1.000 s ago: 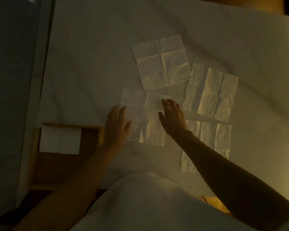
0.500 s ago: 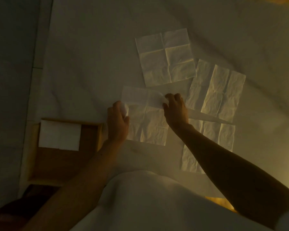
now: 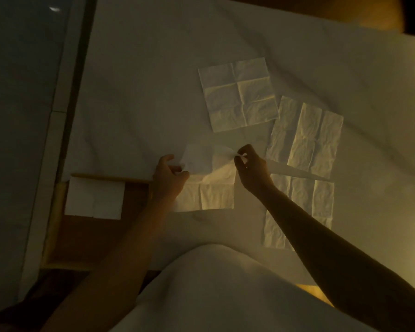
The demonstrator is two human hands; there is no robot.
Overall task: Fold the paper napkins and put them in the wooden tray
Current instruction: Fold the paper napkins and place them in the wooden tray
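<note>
A white paper napkin [image 3: 213,192] lies on the white cloth in front of me, its far edge lifted and curling toward me. My left hand [image 3: 168,176] pinches its far left corner and my right hand [image 3: 252,168] pinches its far right corner. Three more napkins lie flat and unfolded: one farther back [image 3: 237,94], one to the right [image 3: 304,135] and one near right [image 3: 302,212], partly under my right forearm. The wooden tray [image 3: 58,224] sits at the left edge with a folded white napkin [image 3: 95,200] in its far end.
The white cloth [image 3: 153,92] covers the table; its left edge runs beside a grey floor strip [image 3: 17,116]. My white-clothed body [image 3: 213,291] fills the bottom centre. The light is dim and yellowish from the lower right.
Both hands went from resting flat on the napkin to pinching its far corners and have raised that edge, bringing it toward me.
</note>
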